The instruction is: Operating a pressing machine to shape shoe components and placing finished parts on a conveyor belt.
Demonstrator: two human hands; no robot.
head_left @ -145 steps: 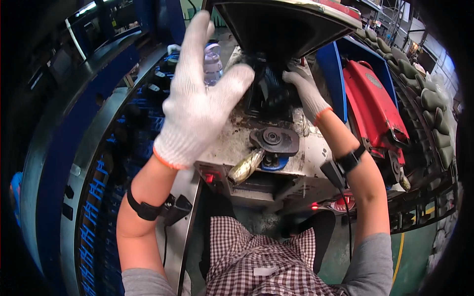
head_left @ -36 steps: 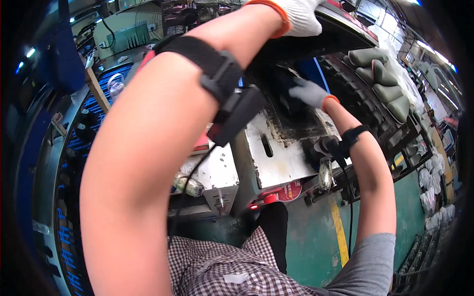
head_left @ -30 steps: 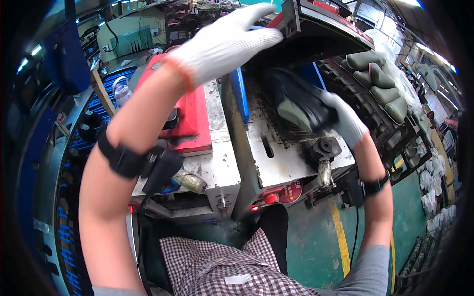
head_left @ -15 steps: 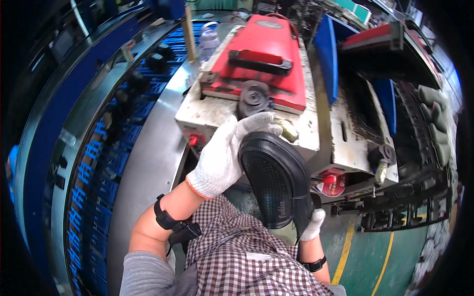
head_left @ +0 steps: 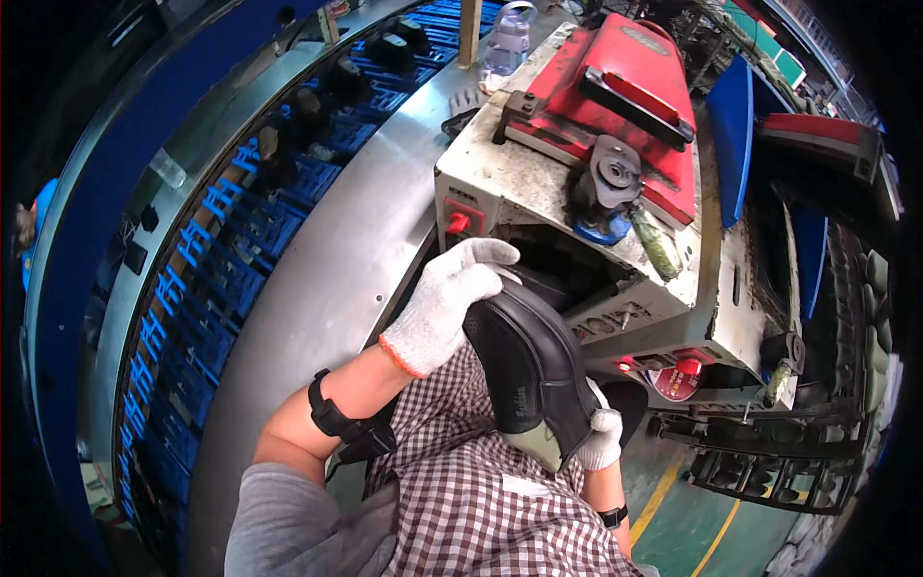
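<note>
A black leather shoe (head_left: 553, 356) is held tilted in front of my checked apron, between my two white-gloved hands. My left hand (head_left: 447, 308) is closed round its toe end, with the thumb and forefinger at the upper edge. At the heel end my right hand (head_left: 601, 440) grips the side, its fingers partly hidden behind the shoe. A pale green patch shows inside at the heel. Just beyond the shoe stands a white box machine (head_left: 481, 173) with a red lid (head_left: 625, 87), lowered, and a dark round knob (head_left: 615, 168) at its front.
On the left, a curved metal ledge (head_left: 288, 317) runs beside a blue-slatted conveyor (head_left: 231, 212) carrying dark shoes. A clear bottle (head_left: 508, 43) stands behind the machine. At right are a second machine with a raised red lid (head_left: 817, 130) and a shoe rack (head_left: 769, 476).
My view has swung left, so the machines sit farther right. The shoe has tipped, showing more of its side and less of its perforated insole. Both hands keep hold.
</note>
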